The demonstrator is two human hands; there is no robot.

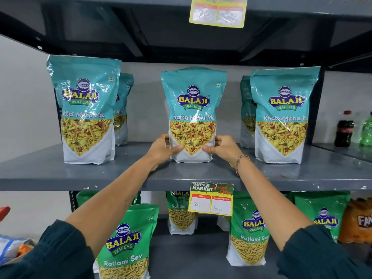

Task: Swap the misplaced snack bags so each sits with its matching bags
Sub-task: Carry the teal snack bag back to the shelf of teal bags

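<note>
A teal Khatta Mitha Mix bag (193, 109) stands upright in the middle of the grey upper shelf (120, 176). My left hand (161, 151) grips its lower left side and my right hand (223, 149) grips its lower right side. More teal bags of the same kind stand to the left (86, 109) and to the right (281, 115), each with another behind it. On the shelf below stand green Ratlami Sev bags: one at the front left (126, 242), one in the middle at the back (181, 214), and others at the right (249, 236).
A yellow price tag (211, 199) hangs from the upper shelf's front edge, another (217, 13) from the shelf above. Drink bottles (344, 129) stand on the neighbouring shelf at right. An orange packet (360, 222) sits at the lower right.
</note>
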